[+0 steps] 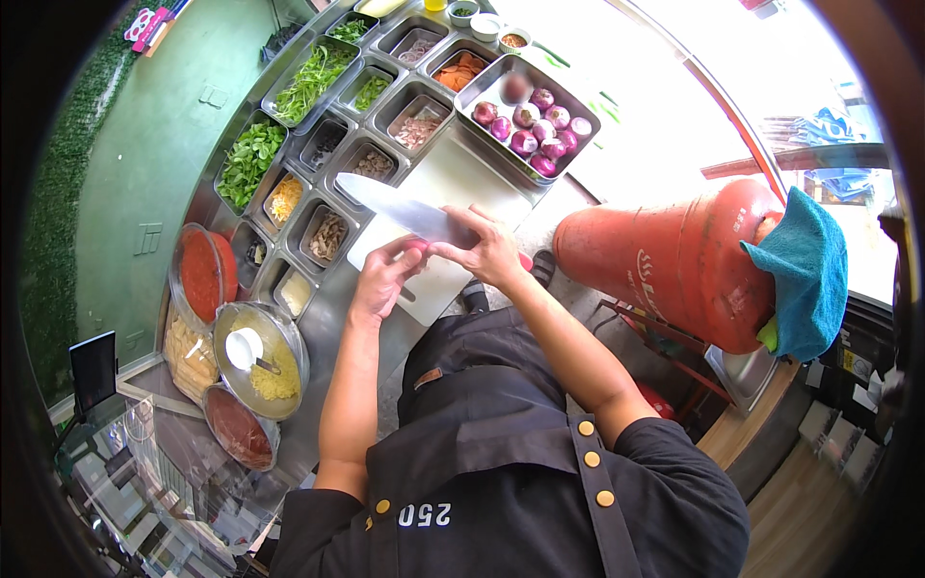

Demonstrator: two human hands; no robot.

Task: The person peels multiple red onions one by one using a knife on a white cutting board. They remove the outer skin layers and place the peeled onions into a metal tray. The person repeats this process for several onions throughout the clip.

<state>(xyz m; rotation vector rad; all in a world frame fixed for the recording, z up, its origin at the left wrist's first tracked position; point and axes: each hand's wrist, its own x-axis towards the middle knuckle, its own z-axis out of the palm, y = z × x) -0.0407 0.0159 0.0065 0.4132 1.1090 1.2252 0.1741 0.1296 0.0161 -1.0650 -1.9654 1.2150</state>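
A broad-bladed kitchen knife is in my right hand, its blade slanting up and left above the white cutting board. Beside the blade, my left hand has its fingers drawn together at a small pinkish-purple thing, mostly hidden by the fingertips. The right thumb reaches to the same spot. Part of a dark, narrow object shows on the board below the left hand. Beyond the board, a metal tray holds several red onions.
Metal pans of toppings line the counter at left, with leafy greens and shredded cheese. Bowls of red sauce and pale yellow food stand nearer. A red gas cylinder, draped with a teal cloth, lies at right.
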